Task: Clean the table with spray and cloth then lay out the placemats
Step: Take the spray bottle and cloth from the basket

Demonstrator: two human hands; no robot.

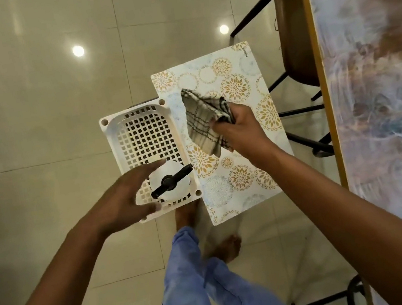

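The right hand (237, 130) grips a checked grey cloth (204, 122) above the floral rectangular placemat (240, 172). Left of that placemat, the left hand (125, 199) hovers, fingers spread, beside the white spray bottle (170, 181) in a white perforated plastic basket (144, 140).

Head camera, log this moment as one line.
right hand: holds cloth | left hand: open, reaching toward spray bottle in basket | placemats: beside basket

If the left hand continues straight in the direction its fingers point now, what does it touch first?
Probably the spray bottle standing in the white basket. The open left hand hovers beside the bottle's top, fingers aimed across it. Depth is unclear, so it might pass just above.
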